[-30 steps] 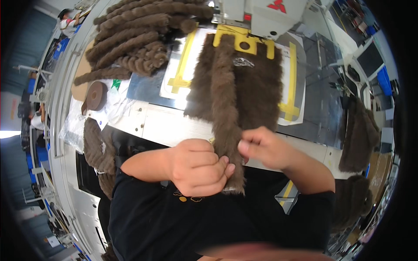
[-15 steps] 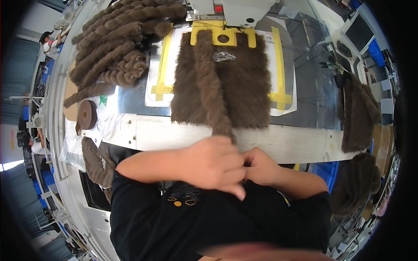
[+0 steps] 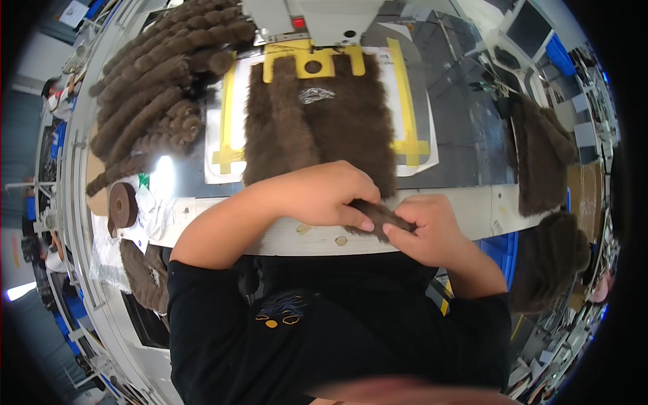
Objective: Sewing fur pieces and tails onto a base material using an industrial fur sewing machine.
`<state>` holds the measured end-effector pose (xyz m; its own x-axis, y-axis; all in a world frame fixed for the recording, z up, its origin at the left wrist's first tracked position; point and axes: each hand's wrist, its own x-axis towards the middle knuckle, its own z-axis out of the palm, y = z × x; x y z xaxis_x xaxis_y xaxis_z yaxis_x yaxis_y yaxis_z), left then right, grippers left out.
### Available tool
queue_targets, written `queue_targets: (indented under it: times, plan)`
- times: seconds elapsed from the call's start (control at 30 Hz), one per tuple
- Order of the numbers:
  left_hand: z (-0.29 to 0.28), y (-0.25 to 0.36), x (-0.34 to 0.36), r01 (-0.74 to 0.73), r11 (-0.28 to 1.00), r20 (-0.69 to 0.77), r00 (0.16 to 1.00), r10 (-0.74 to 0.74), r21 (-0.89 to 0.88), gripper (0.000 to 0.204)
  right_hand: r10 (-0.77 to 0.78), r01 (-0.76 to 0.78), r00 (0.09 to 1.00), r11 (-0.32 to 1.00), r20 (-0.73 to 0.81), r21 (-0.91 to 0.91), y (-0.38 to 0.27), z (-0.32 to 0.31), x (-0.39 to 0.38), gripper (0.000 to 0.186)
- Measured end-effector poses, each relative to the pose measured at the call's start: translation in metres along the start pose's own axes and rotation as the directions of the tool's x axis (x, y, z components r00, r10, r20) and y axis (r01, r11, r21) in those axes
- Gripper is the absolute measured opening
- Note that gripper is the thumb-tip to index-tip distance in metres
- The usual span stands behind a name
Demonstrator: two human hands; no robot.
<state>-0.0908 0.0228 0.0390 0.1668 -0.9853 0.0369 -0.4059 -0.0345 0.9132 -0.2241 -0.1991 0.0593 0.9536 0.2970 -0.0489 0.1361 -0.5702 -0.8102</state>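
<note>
A long brown fur strip (image 3: 297,128) runs down over a brown fur panel (image 3: 354,125) toward me. My left hand (image 3: 337,196) grips the strip near its close end, thumb on top. Just to the right, my right hand (image 3: 427,229) pinches the tip of the same strip. Both hands are over the pale front edge of the table, with the strip's end stretched between them. At its top the panel lies under a yellow plate (image 3: 317,64) of the white machine (image 3: 337,20). A small silvery patch of stitching (image 3: 316,96) shows on the panel.
Rolled fur strips (image 3: 145,88) are heaped at the left, above a roll of brown tape (image 3: 122,204). Yellow tape (image 3: 408,108) borders the white sheet under the panel. More fur pieces (image 3: 542,155) hang at the right, near a cardboard box (image 3: 584,196).
My hands have moved up and apart from near my chest to the table edge, the left now laid across the panel's lower part. The strip's end now shows between them. The view has shifted.
</note>
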Motion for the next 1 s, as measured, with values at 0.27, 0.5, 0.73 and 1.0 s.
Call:
queue_targets:
  times: [0.27, 0.5, 0.73, 1.0]
  plan:
    - [0.008, 0.01, -0.011, -0.06, 0.99, -0.442, 0.89, 0.11, 0.125, 0.022, -0.186, 0.216, 0.907, 0.976, -0.378, 0.038, 0.003, -0.006, 0.02, 0.028]
    - [0.018, 0.004, -0.014, -0.131, 0.975, -0.509, 0.836, 0.207, 0.181, 0.025, -0.327, 0.399, 0.876, 0.904, -0.356, 0.153, 0.006, 0.006, 0.025, 0.05]
    - [0.015, 0.003, -0.013, -0.162, 0.972, -0.531, 0.815, 0.23, 0.173, 0.025, -0.357, 0.445, 0.84, 0.884, -0.408, 0.144, 0.0, 0.002, 0.03, 0.045]
    - [-0.01, 0.02, 0.001, 0.219, 0.971, -0.368, 0.914, -0.17, 0.096, 0.043, -0.212, 0.303, 0.898, 0.933, -0.385, 0.193, 0.011, -0.028, 0.065, 0.02]
